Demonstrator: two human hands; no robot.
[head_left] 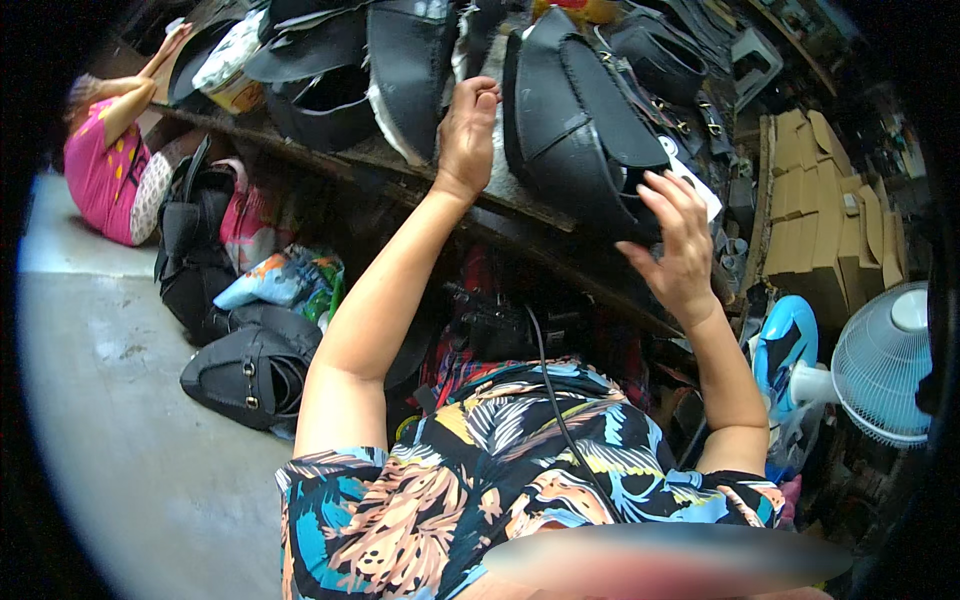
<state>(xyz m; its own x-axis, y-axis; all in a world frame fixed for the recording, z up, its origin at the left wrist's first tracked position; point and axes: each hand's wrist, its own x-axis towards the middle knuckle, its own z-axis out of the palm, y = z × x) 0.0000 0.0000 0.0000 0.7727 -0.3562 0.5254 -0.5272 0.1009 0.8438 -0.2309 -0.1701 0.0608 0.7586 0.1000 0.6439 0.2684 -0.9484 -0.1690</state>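
Note:
A black shoe upper (570, 130) with a stitched seam across it stands on the work bench (515, 205) in front of me. My right hand (680, 240) is at its heel end, fingers spread and fingertips against the rim of its opening. Left of the upper, my left hand (466, 145) is raised over the bench edge with its fingers curled in. What those fingers hold, if anything, is hidden. Another black upper with a frayed pale edge (410, 75) lies just left of that hand. Behind my right fingers shows a white card-like piece (697, 180).
More black uppers (320, 95) crowd the bench. Cardboard pieces (815, 200) are stacked at right, above a fan (885, 365). A buckled black upper (250, 375) and bags (285, 280) sit low at left. Another person in pink (105, 165) sits far left. A cable (550, 375) hangs down my front.

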